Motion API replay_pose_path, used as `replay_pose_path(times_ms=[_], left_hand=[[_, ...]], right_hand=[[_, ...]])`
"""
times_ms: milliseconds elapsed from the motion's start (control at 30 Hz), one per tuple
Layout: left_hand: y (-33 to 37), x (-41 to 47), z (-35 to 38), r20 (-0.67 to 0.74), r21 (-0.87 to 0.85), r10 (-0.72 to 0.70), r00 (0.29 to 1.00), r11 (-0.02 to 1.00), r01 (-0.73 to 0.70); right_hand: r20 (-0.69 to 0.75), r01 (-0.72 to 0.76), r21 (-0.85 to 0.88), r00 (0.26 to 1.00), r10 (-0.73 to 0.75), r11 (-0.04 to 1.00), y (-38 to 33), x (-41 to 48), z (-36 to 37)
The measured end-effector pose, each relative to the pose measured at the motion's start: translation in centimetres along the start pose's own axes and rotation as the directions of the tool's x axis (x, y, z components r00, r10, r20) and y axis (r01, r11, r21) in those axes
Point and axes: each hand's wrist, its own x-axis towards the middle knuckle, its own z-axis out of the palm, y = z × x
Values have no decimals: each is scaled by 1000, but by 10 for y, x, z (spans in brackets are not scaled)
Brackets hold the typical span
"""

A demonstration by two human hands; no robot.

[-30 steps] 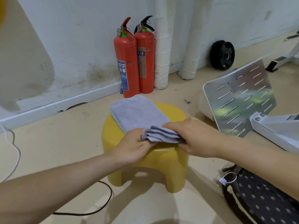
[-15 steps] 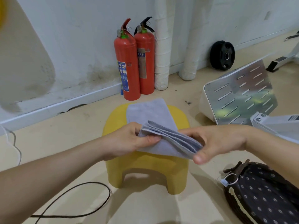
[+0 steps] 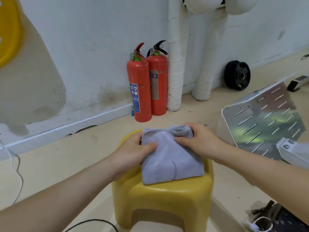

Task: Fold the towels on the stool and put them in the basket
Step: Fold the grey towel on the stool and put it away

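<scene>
Gripping the folded grey towel on the yellow stool, both hands (left hand, right hand) clamped.

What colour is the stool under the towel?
The stool is yellow, seen best in the head view; the towel on it is light grey.

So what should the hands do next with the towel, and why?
Probably lift the towel toward the basket at lower right. It already lies folded small on the stool, and the left hand and right hand both grip its far edge.
</scene>
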Motion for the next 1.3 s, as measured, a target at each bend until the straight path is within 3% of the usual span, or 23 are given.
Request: replay_pose_path(times_ms=[167,433,567,767,1067,1300], left_hand=[[-8,40,-9,-176,317,59,983,948,0],[-20,65,-12,-178,638,142,974,770,4],[-15,76,-16,-153,691,178,972,722,-23],[-21,89,-14,-205,732,197,959,681,17],[-23,89,-12,-177,796,226,958,605,5],[-29,86,-16,-132,843,303,944,536,-54]], right_hand=[[-91,-28,-179,996,12,984,13,36,11],[-70,152,-332,980,-186,931,20,44,16],[-86,208,-413,960,-265,887,18,52,19],[-65,156,-528,973,-222,835,28,69,31],[-91,70,-609,983,-157,790,32,76,38],[-128,-8,-575,989,-80,818,31,75,31]])
